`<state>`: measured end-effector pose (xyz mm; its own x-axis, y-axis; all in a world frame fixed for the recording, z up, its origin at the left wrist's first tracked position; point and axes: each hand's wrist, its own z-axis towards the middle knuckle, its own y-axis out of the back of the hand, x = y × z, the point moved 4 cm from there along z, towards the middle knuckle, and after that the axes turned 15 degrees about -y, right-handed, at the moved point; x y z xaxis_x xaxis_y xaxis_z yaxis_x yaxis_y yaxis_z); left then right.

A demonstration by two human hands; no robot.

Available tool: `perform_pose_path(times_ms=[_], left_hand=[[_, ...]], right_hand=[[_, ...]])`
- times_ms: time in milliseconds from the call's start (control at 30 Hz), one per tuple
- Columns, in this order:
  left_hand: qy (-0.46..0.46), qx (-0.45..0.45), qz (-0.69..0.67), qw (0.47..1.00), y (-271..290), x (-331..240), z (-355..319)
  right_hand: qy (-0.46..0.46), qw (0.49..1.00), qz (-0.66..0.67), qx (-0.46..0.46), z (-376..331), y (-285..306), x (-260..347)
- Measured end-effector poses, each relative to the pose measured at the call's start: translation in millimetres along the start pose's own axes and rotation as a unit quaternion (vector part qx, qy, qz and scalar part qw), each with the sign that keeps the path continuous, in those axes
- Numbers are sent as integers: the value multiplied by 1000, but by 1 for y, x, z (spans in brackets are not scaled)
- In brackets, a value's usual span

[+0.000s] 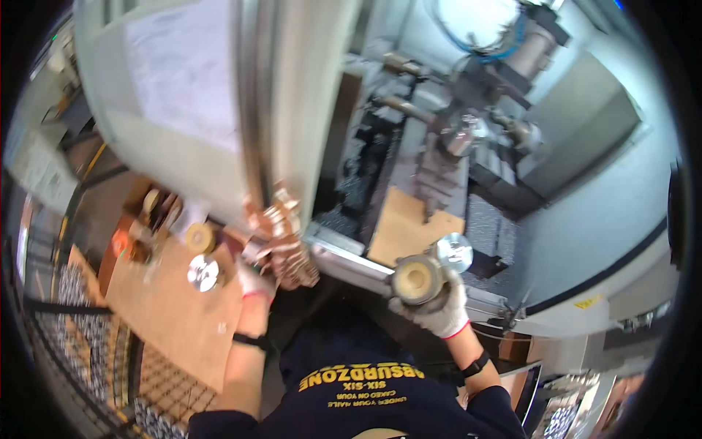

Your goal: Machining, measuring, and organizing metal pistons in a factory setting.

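Observation:
My right hand (442, 313), in a white glove, is closed around a thick round piece (418, 279) with a dark grey rim and a tan, hollowed centre. A shiny metal disc (454, 252) sits just beyond its fingertips; whether the hand touches it is unclear. At the left, my gloved left hand (256, 282) is beside a bunched brown-and-white striped cloth (287, 245) at the door edge. A small silvery piece (254, 251) shows at its blurred fingers, and I cannot tell whether they grip it.
An open machine with a metal fixture (462, 137) and cardboard (409, 228) lies ahead. Its door (183, 95) stands at the left. A cardboard-topped surface (172, 300) carries another shiny round part (203, 272) and a tan ring (199, 238). Wire mesh (172, 380) is below.

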<state>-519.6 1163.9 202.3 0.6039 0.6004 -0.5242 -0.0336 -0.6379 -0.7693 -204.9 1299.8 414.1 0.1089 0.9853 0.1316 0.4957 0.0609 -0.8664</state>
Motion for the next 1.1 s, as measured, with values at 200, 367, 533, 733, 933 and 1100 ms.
perform_pose_path(times_ms=[200,367,533,733,933,1100], left_hand=[[86,-165,118,975,-11,-13,-56],[176,-74,216,958,-12,19,-115],[-73,383,485,783,-150,38,-146],[-440,521,562,468,-249,95,-141],[-397,540,613,419,-238,122,-127],[-446,499,621,408,-237,117,-125]], right_hand=[[68,997,32,-15,-17,14,40],[168,957,-207,-114,-34,27,118],[468,565,-555,-391,-41,-13,242],[474,384,-624,-489,-4,-72,344],[424,359,-652,-517,19,-78,368],[331,371,-682,-536,19,-92,360]])
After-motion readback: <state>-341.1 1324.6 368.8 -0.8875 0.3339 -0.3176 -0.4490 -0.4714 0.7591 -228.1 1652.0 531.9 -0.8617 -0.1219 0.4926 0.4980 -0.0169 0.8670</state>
